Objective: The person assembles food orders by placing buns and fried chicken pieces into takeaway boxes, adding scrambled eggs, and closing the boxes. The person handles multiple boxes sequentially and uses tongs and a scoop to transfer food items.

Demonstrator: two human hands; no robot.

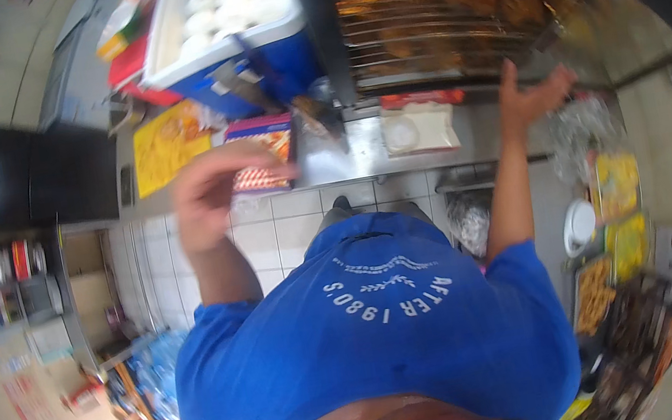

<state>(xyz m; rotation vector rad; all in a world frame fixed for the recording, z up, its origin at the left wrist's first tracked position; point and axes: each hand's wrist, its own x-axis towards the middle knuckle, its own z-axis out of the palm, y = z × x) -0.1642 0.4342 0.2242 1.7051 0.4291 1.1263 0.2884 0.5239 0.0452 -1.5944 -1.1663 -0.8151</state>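
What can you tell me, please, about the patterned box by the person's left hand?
The box has a purple band along its far end, an orange-toned printed picture in the middle and red-and-white checks at the near end. It looks like printed card. It sits on the metal counter near the front edge, on the person's side of the blue cooler. The left hand partly hides it; whether they touch, or the box is open, I cannot tell.

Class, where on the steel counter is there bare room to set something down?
The steel counter shows bare between the patterned box and the white packet, with a narrower patch between that packet and the right forearm. The left is crowded: yellow sheet, patterned box and blue cooler sit close together.
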